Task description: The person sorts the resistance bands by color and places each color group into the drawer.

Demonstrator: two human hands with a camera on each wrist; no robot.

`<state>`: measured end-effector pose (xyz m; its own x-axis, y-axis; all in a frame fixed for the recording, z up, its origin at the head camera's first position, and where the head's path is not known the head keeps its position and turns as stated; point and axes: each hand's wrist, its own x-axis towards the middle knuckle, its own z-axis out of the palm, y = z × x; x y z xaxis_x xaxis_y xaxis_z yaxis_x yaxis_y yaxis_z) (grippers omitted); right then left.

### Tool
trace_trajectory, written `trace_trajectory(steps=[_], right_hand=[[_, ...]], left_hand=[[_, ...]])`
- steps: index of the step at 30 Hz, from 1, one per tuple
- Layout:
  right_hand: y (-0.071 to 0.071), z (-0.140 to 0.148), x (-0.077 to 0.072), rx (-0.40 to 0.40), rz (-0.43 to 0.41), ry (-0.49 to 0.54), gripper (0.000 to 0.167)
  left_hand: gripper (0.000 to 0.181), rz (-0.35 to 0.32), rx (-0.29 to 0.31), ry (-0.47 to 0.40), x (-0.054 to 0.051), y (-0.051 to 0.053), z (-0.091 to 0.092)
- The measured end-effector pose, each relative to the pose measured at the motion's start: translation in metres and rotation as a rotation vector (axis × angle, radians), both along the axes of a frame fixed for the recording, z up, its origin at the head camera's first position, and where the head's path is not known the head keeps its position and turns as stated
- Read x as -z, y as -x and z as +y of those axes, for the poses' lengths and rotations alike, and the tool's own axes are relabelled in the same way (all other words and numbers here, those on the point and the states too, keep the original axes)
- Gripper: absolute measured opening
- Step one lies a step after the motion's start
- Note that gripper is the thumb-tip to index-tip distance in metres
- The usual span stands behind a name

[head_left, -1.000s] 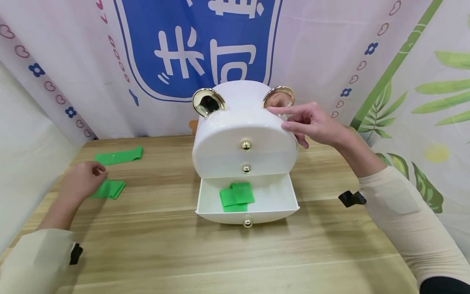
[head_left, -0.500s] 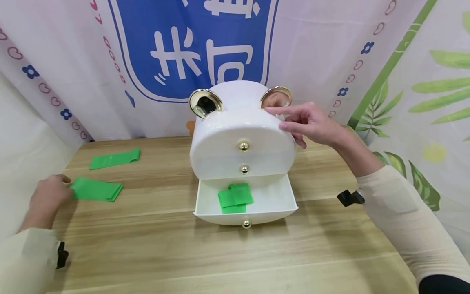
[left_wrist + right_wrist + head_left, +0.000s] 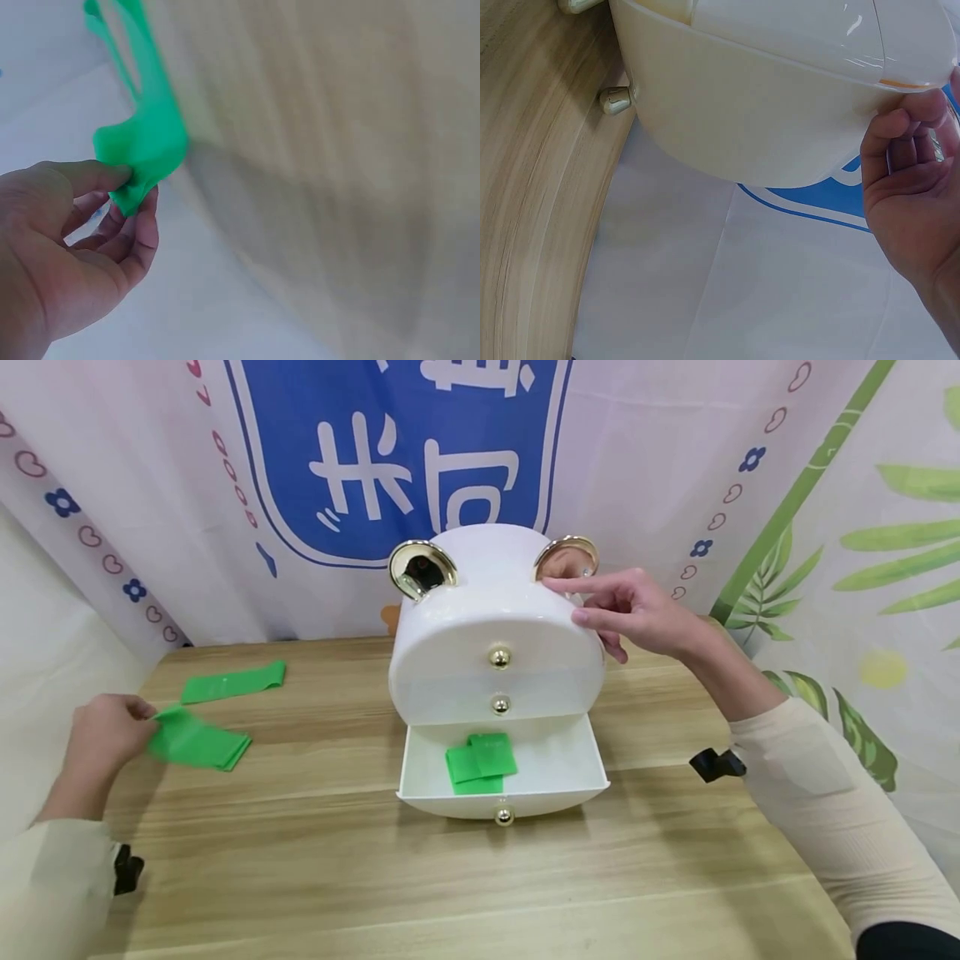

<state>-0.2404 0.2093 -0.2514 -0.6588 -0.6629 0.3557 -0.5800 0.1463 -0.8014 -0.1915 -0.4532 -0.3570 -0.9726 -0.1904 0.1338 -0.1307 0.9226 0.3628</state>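
At the table's left side my left hand [image 3: 112, 731] pinches the near end of a folded green elastic band [image 3: 198, 739] between thumb and fingers. That end is lifted, and the left wrist view shows the band [image 3: 154, 127] bunched at the fingertips. My right hand [image 3: 637, 614] rests on the top right edge of a white drawer box [image 3: 480, 593], fingers lightly bent beside its right gold ear [image 3: 566, 560]. The bottom drawer [image 3: 555, 768] is pulled out. Inside it lie folded green pieces [image 3: 491, 756].
A second green band [image 3: 234, 683] lies flat behind the pinched one on the wooden table [image 3: 315, 860]. Gold knobs [image 3: 500, 657] stick out from the box front. A printed curtain [image 3: 637, 460] hangs right behind the box.
My left hand has moved left along the green band to its near end and raised that end slightly. The right hand stays at the box's edge.
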Motion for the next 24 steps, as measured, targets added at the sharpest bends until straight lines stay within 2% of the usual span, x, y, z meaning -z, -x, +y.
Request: trace_trajectory(steps=[3, 9, 16, 24], right_hand=[[0.000, 0.000, 0.000, 0.000, 0.001, -0.001, 0.046], [-0.001, 0.000, 0.000, -0.002, -0.004, 0.006, 0.048], [-0.001, 0.001, 0.000, 0.003, -0.002, -0.006, 0.046], [0.000, 0.000, 0.000, 0.000, 0.008, -0.014, 0.046]], left_hand=[[0.021, 0.059, 0.032, -0.012, -0.010, 0.003, 0.015], [0.020, 0.129, 0.113, -0.029, -0.034, 0.007, 0.051], [0.018, 0.181, 0.185, -0.048, -0.057, 0.004, 0.089], [0.018, 0.247, 0.245, -0.076, -0.078, -0.002, 0.127]])
